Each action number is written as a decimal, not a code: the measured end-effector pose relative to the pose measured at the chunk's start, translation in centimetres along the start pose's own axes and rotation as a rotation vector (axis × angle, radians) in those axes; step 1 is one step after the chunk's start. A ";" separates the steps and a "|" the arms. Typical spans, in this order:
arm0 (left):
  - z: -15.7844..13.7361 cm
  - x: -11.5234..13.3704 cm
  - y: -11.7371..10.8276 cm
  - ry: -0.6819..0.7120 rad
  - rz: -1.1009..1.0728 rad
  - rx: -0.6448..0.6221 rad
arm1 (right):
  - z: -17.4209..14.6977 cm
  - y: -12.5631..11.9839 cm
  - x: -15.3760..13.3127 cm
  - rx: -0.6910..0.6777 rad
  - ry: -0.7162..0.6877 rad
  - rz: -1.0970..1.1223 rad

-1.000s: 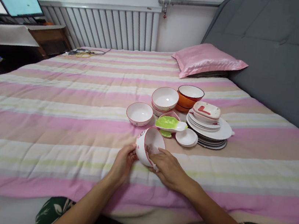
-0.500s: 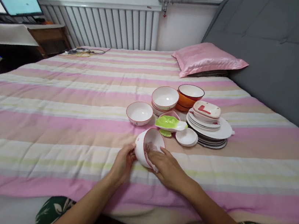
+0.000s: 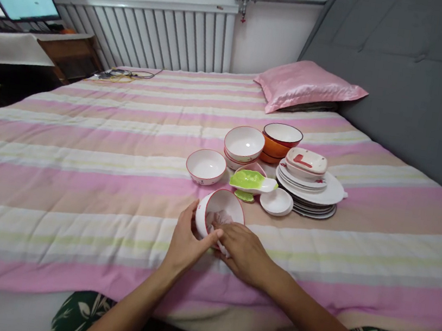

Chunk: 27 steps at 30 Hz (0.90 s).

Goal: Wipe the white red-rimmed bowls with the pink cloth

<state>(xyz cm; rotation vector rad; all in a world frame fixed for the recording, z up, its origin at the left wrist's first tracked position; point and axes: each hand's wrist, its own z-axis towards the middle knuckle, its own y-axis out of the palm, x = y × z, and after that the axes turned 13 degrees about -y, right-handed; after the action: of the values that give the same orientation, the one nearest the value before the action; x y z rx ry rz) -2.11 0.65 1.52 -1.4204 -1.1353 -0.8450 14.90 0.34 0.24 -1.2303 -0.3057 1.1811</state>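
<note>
A white bowl with a red rim [image 3: 235, 205] is tilted toward me near the bed's front edge. My left hand [image 3: 189, 240] grips its left side, thumb over the rim and fingers around the outside. Inside the bowl, my right hand [image 3: 245, 250] presses a crumpled whitish tissue or cloth [image 3: 217, 218] against the inner wall; its fingertips are partly hidden. Just beyond stand another red-rimmed bowl [image 3: 206, 166], a green leaf-shaped dish [image 3: 252, 181] and small white dishes [image 3: 276, 202].
Behind are stacked white bowls [image 3: 244, 143] and orange bowls [image 3: 282, 141]. Several plates [image 3: 334, 191] are piled at right, with rectangular dishes [image 3: 307, 161] on top. A pink pillow [image 3: 308, 87] lies by the grey headboard [image 3: 413, 88]. Cables [image 3: 129, 75] rest at the far left of the striped bed.
My left hand has shifted up the bowl's side, and its thumb now lies over the rim. The bowl has turned slightly toward me. The right hand has moved a little left inside it.
</note>
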 end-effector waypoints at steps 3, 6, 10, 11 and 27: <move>0.0 -0.1 -0.1 0.046 0.050 -0.044 | 0.1 -0.2 -0.1 -0.004 -0.014 0.001; 0.1 -0.3 -0.1 0.026 0.055 -0.048 | 0.1 -0.3 -0.1 -0.018 -0.009 -0.002; 0.5 -0.3 -0.6 0.050 0.037 -0.102 | 0.0 -0.1 0.0 -0.032 -0.008 -0.022; 0.7 -0.2 -0.8 0.066 0.034 -0.142 | -0.1 0.0 0.0 -0.037 -0.011 -0.031; 1.7 0.4 -2.2 0.028 -0.004 -0.323 | -0.2 0.0 0.8 -0.070 -0.039 -0.200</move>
<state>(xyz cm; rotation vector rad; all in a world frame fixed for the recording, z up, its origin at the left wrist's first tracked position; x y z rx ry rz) -4.25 2.28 2.24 -1.6636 -1.0119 -1.0838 15.38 0.84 -0.13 -1.2084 -0.4908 1.0294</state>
